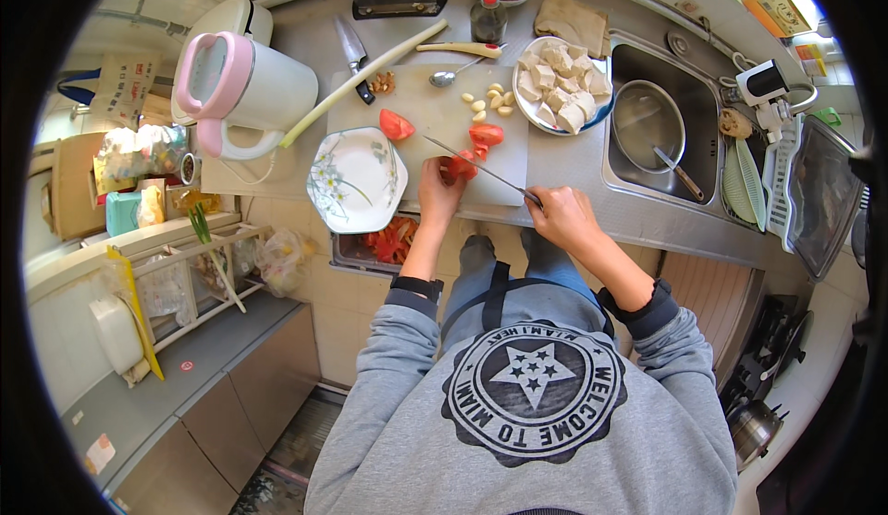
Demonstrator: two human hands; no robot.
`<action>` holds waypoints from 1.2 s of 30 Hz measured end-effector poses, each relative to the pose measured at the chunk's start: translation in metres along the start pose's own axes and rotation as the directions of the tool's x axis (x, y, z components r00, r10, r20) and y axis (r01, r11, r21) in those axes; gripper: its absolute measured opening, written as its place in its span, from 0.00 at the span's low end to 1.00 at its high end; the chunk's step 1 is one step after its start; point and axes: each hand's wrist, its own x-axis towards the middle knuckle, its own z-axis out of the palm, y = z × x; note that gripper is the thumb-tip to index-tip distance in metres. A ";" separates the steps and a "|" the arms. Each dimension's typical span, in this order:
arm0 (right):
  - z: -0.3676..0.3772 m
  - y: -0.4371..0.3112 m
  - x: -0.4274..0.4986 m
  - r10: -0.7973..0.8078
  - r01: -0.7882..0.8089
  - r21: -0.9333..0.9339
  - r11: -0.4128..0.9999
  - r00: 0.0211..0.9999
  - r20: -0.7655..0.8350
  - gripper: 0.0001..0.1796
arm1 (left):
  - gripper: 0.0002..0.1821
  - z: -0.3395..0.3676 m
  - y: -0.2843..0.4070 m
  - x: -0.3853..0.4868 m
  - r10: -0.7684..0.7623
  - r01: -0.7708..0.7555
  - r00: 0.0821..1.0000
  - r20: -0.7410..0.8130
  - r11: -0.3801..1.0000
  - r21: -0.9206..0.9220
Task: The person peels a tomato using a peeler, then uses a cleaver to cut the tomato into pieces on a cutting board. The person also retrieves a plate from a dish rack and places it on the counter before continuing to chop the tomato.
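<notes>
My left hand point(441, 183) grips a piece of tomato point(460, 165) near the front of the white cutting board point(430, 109). In my right hand point(563, 211) is the handle of a kitchen knife point(485, 170), whose blade lies across the tomato, pointing up and left. Whether the edge is inside the flesh I cannot tell. Just beyond the blade sit more cut tomato pieces point(485, 134), and a tomato wedge point(396, 125) rests farther left. Several peeled garlic cloves point(496, 96) lie behind them. A floral white plate point(345, 189) stands at the board's left front corner.
A leek stalk point(368, 81), a second knife point(353, 57) and a spoon point(444, 78) lie toward the back. Right of the board stands a bowl of tofu chunks point(565, 81), beside a sink point(701, 105) holding a metal basin point(649, 123). A pink-lidded soymilk maker point(257, 85) is at left.
</notes>
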 end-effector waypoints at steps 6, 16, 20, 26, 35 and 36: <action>0.020 0.002 0.021 0.004 -0.004 -0.027 1.000 1.000 -0.003 0.11 | 0.16 -0.003 0.002 0.003 0.015 -0.014 1.000 0.011 1.000 -0.024; 0.029 -0.002 0.016 0.066 -0.050 0.132 0.990 0.991 -0.119 0.12 | 0.15 0.000 0.010 -0.012 -0.065 0.069 0.996 -0.053 0.995 0.072; 0.014 -0.012 0.000 0.074 -0.068 0.106 0.992 0.996 -0.055 0.12 | 0.17 0.003 0.008 -0.013 -0.081 0.084 0.995 -0.064 0.995 0.047; 0.009 -0.018 -0.007 -0.019 0.019 -0.012 1.000 0.999 -0.037 0.10 | 0.17 0.006 -0.002 -0.013 -0.048 0.055 0.997 -0.061 0.991 0.121; 0.011 -0.016 -0.003 -0.077 0.077 -0.102 0.992 0.997 0.008 0.08 | 0.17 0.006 0.002 -0.010 -0.107 0.104 0.994 -0.025 0.989 -0.104; 0.015 -0.016 0.001 -0.070 0.072 -0.104 0.992 0.997 0.019 0.08 | 0.16 0.005 0.005 -0.010 -0.054 0.052 0.997 -0.058 0.998 -0.032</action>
